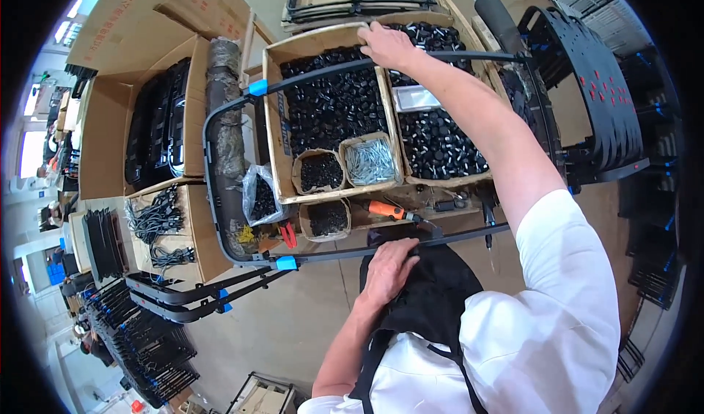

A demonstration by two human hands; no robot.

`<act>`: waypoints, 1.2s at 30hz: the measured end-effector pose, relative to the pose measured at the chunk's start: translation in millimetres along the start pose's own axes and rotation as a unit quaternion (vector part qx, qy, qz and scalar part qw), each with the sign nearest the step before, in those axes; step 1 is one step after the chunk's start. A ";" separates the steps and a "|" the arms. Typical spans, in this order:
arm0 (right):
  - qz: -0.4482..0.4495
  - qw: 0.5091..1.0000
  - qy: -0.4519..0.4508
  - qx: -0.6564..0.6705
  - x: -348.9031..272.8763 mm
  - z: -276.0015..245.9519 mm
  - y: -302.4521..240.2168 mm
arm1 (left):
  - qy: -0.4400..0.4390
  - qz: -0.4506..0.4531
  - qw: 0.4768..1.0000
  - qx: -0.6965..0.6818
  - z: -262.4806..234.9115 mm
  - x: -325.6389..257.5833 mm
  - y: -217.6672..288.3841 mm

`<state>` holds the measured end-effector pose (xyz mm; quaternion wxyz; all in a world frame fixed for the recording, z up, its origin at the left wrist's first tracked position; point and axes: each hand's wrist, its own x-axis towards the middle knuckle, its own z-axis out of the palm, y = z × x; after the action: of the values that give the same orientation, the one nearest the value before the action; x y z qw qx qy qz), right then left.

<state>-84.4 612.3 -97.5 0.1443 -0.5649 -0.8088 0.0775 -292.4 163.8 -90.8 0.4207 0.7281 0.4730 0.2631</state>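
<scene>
A black tubular metal frame (323,257) with rounded corners and blue tape lies across my workplace. My left hand (389,271) is closed over its near bar, in front of my black apron (440,278). My right hand (390,46) reaches across to the far bar, above the top end of a wooden divider. Its fingers are curled, and what they hold, if anything, is hidden. Beneath the frame stands a wooden bin (273,132) of black caps (334,106). Small cardboard boxes hold silver pins (369,161) and small black parts (321,172).
An orange-bodied power tool (386,209) and red-handled pliers (288,234) lie near the bin's front. At left are a carton (106,135) of black parts and bundled black cables (158,220). Black slotted panels (598,84) stand at right. More frames (183,297) hang at lower left.
</scene>
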 end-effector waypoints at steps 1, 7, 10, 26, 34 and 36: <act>-0.023 0.999 0.024 -0.003 -3.0 3.7 5.2 | -0.013 0.019 1.000 0.018 -1.0 1.1 4.5; -0.020 0.997 -0.058 0.042 -5.8 -2.4 25.5 | -0.046 0.020 0.998 -0.033 -0.4 7.0 11.4; -0.070 0.989 -0.126 -0.030 -2.6 -24.8 11.6 | -0.047 0.018 0.998 -0.043 -2.2 4.1 6.9; -0.016 0.956 -0.203 -0.212 12.5 -59.8 -20.0 | -0.031 -0.026 0.998 -0.054 5.8 4.8 7.0; 0.017 0.949 -0.198 -0.246 15.4 -58.2 -20.9 | -0.105 -0.050 0.993 0.030 -11.1 9.2 21.1; 0.019 0.953 -0.186 -0.239 16.4 -59.4 -32.5 | -0.073 -0.013 0.997 0.023 -6.9 8.8 13.6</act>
<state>-99.6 614.0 -29.5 -0.1489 -0.5735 -0.8054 -0.0116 -287.7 171.7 -75.8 0.4407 0.7486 0.4564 0.1926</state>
